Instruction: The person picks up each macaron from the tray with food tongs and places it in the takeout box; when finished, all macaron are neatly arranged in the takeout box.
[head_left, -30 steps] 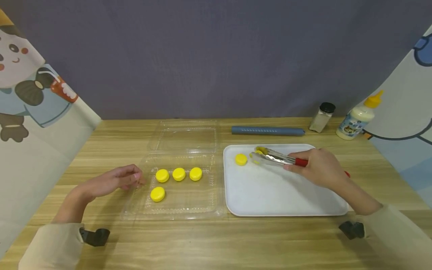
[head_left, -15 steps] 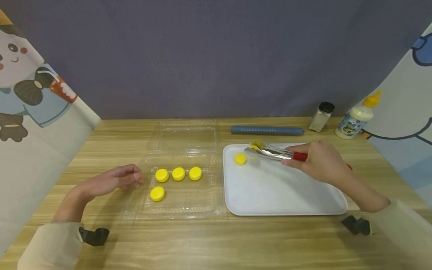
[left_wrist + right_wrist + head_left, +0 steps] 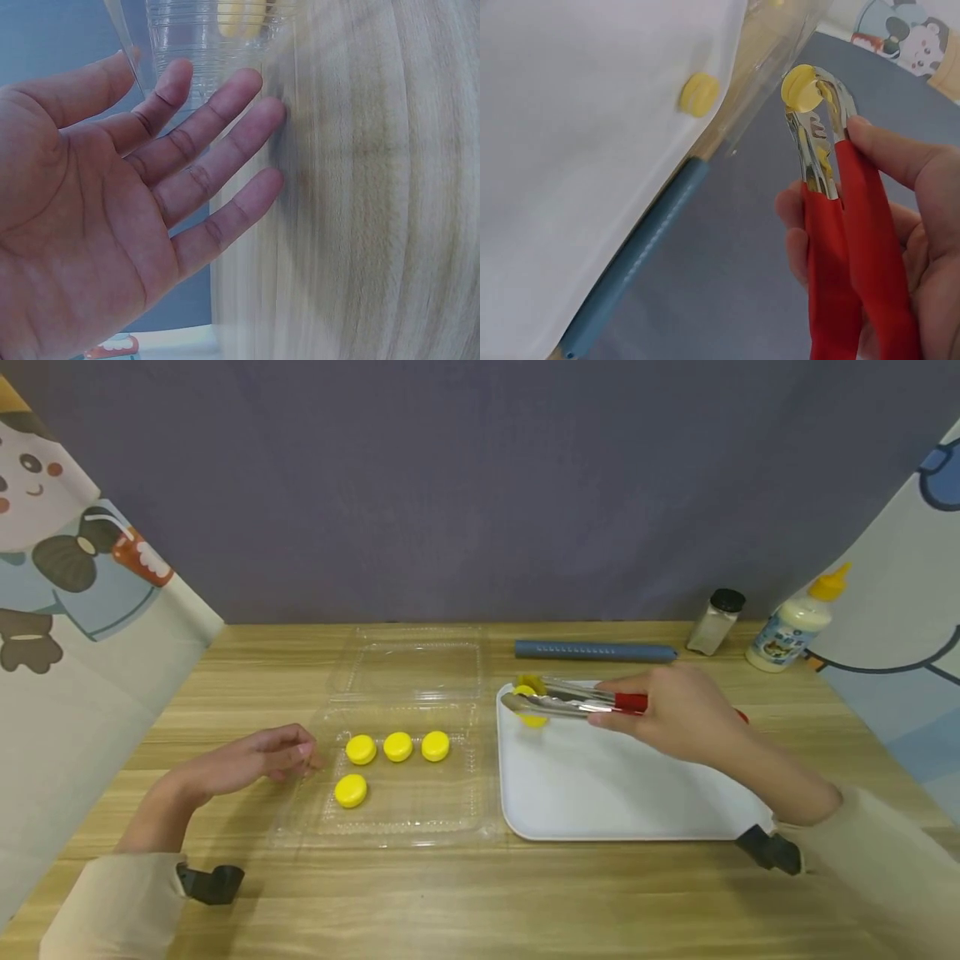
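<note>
My right hand [image 3: 682, 714] grips red-handled metal tongs [image 3: 855, 247]. Between the tong tips is a yellow macaron [image 3: 801, 88], lifted above the white tray [image 3: 630, 793]. A second macaron [image 3: 700, 94] lies on the tray, partly behind the tongs in the head view. Left of the tray stands an opened clear plastic box [image 3: 420, 818]. Its base holds several yellow macarons [image 3: 397, 747], a row at the back and one in front. At the box's left edge is my left hand [image 3: 247, 762], fingers loosely bent and the thumb near the rim; whether it touches is unclear.
Behind the tray lies a blue-grey stick-shaped item [image 3: 596, 650]. A black-capped jar [image 3: 715, 622] and a yellow-tipped squeeze bottle [image 3: 791, 627] stand at the back right. The box's clear lid [image 3: 420, 664] lies folded back toward the dark wall.
The tongs have closed on a macaron and lifted it. My right hand has carried it left, over the tray's left end. My left hand has stayed in place.
</note>
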`<action>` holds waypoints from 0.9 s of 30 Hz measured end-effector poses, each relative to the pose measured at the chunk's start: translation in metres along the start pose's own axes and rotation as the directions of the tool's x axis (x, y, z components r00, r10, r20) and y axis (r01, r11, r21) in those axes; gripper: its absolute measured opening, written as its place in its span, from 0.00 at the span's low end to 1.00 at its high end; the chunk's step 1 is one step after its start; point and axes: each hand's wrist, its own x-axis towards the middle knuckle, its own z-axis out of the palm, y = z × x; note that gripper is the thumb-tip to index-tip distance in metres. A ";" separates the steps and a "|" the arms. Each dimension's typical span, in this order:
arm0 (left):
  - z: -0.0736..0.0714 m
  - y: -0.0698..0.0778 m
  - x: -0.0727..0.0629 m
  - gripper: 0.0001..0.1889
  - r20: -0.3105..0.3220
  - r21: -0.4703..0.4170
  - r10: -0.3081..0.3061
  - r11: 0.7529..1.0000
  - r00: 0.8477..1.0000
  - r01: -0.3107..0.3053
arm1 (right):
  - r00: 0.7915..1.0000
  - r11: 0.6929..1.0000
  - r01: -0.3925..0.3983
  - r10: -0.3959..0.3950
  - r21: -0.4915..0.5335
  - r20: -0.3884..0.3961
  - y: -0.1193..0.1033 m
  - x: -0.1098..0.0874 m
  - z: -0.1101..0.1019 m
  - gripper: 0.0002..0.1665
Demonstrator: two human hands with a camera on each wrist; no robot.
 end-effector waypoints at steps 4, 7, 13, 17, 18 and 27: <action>0.000 0.000 0.000 0.16 -0.005 0.006 -0.005 1.000 1.000 0.005 | 0.999 0.999 0.041 -0.041 0.032 -0.007 -0.011 0.008 0.003 0.27; 0.000 0.000 -0.001 0.15 -0.010 0.008 -0.009 1.000 1.000 0.009 | 0.998 0.997 0.070 -0.070 0.045 -0.001 -0.021 0.013 0.005 0.25; 0.000 0.001 0.001 0.14 -0.006 0.012 -0.003 1.000 1.000 0.003 | 0.992 0.991 0.123 -0.123 0.048 0.003 -0.042 0.024 0.010 0.24; 0.000 0.002 0.001 0.14 -0.012 0.017 -0.012 1.000 1.000 0.012 | 0.988 0.989 0.144 -0.146 0.043 0.046 -0.054 0.030 0.016 0.24; 0.000 0.003 0.001 0.14 -0.013 0.016 -0.014 1.000 1.000 0.014 | 0.987 0.988 0.148 -0.151 0.046 0.061 -0.057 0.031 0.017 0.24; 0.000 0.002 0.001 0.15 -0.015 0.020 -0.016 1.000 1.000 0.017 | 0.970 0.980 0.198 -0.200 0.024 0.137 -0.087 0.043 0.029 0.25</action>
